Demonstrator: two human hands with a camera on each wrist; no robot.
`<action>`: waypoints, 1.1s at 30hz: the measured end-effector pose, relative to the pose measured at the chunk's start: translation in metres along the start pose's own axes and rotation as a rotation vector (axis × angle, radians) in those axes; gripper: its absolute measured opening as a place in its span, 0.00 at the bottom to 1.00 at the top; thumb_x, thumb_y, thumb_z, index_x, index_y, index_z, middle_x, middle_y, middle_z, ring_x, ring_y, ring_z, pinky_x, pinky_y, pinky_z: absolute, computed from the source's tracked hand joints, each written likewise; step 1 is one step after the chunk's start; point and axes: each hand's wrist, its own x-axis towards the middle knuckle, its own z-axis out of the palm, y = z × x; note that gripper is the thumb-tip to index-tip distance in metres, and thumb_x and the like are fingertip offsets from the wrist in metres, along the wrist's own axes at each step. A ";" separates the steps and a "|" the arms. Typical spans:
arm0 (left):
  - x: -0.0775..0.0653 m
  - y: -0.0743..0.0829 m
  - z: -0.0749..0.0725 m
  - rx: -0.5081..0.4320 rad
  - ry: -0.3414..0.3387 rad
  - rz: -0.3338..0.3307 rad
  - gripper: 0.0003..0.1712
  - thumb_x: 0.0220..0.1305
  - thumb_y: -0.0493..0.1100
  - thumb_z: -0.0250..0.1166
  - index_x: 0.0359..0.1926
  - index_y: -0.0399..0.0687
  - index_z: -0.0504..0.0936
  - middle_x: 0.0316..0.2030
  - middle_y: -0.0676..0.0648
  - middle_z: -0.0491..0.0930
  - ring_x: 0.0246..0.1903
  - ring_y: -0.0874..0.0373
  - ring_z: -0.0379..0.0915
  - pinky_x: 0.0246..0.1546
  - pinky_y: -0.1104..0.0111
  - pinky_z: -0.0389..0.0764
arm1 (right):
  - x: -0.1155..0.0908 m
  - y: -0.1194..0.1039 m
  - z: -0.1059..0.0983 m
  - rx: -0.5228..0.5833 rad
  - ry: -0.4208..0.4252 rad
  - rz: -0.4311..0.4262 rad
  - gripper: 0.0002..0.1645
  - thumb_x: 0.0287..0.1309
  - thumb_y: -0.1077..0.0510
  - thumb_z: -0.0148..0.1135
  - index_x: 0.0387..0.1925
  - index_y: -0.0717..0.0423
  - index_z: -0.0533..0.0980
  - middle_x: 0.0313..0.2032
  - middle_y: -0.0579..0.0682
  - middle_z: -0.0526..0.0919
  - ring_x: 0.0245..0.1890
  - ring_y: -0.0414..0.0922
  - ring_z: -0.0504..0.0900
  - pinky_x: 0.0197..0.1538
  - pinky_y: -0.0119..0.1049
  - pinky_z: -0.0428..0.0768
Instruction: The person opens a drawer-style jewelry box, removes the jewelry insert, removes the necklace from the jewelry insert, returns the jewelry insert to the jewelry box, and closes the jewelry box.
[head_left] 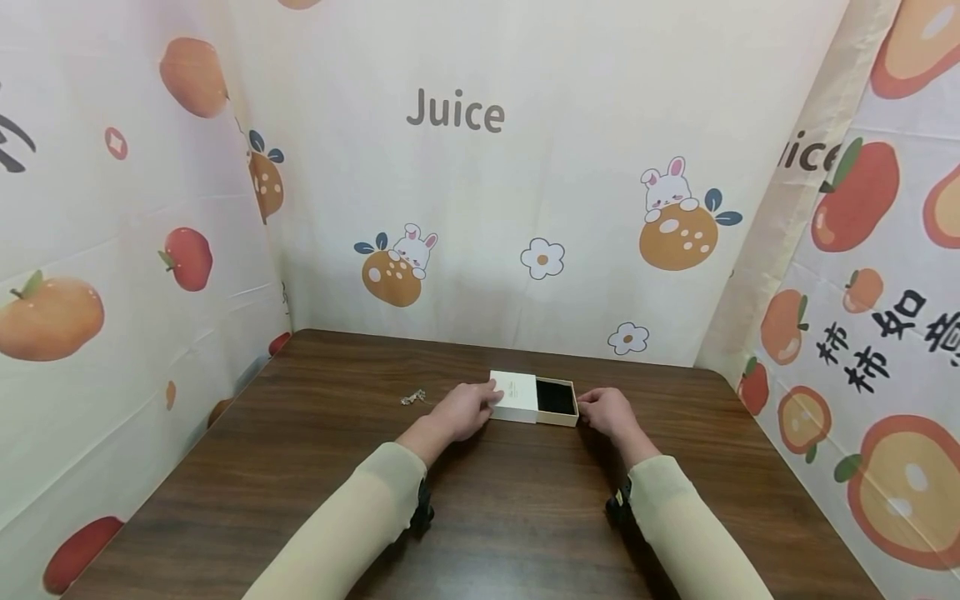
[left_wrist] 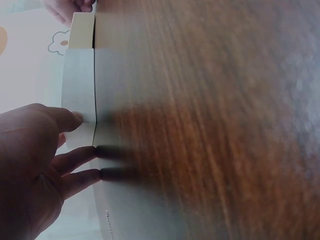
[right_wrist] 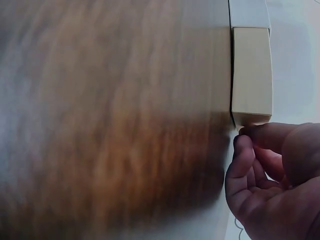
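Note:
A small drawer-style gift box lies on the table, its white sleeve [head_left: 517, 390] on the left and its cream inner tray [head_left: 557, 420] slid partway out to the right. Black lining [head_left: 555, 397] shows inside the tray. My left hand [head_left: 463, 410] grips the sleeve's left end, thumb on the near side; two of its fingers extend down beside the box in the left wrist view. At the tray's outer end, my right hand [head_left: 609, 412] pinches with thumb and forefinger close together; the bit between the fingertips is hidden. A thin silvery chain [head_left: 413, 397] lies left of my left hand.
The brown wooden table [head_left: 517, 533] runs back to a pale curtain [head_left: 480, 192] printed with fruit, rabbits and flowers. Similar printed curtains stand along the left and right sides. A dark device sits on each wrist.

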 end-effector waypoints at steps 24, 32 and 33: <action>-0.001 0.003 -0.002 -0.011 -0.007 -0.022 0.25 0.80 0.34 0.63 0.74 0.45 0.81 0.80 0.40 0.70 0.78 0.43 0.71 0.77 0.51 0.75 | 0.001 -0.009 0.001 -0.122 0.013 -0.004 0.14 0.76 0.60 0.64 0.45 0.67 0.89 0.33 0.55 0.89 0.33 0.47 0.82 0.35 0.34 0.79; -0.001 0.003 0.000 -0.005 -0.009 -0.026 0.26 0.80 0.34 0.63 0.74 0.45 0.80 0.80 0.40 0.70 0.78 0.44 0.71 0.77 0.51 0.75 | 0.002 -0.013 0.002 -0.159 0.008 0.000 0.14 0.77 0.59 0.64 0.44 0.65 0.90 0.34 0.54 0.90 0.35 0.49 0.82 0.37 0.35 0.79; 0.000 0.003 0.000 -0.005 -0.011 -0.028 0.26 0.80 0.34 0.63 0.75 0.46 0.80 0.80 0.40 0.70 0.78 0.44 0.70 0.77 0.51 0.75 | 0.002 -0.013 0.003 -0.160 0.008 0.000 0.14 0.77 0.59 0.64 0.44 0.65 0.90 0.34 0.54 0.90 0.35 0.49 0.82 0.37 0.35 0.79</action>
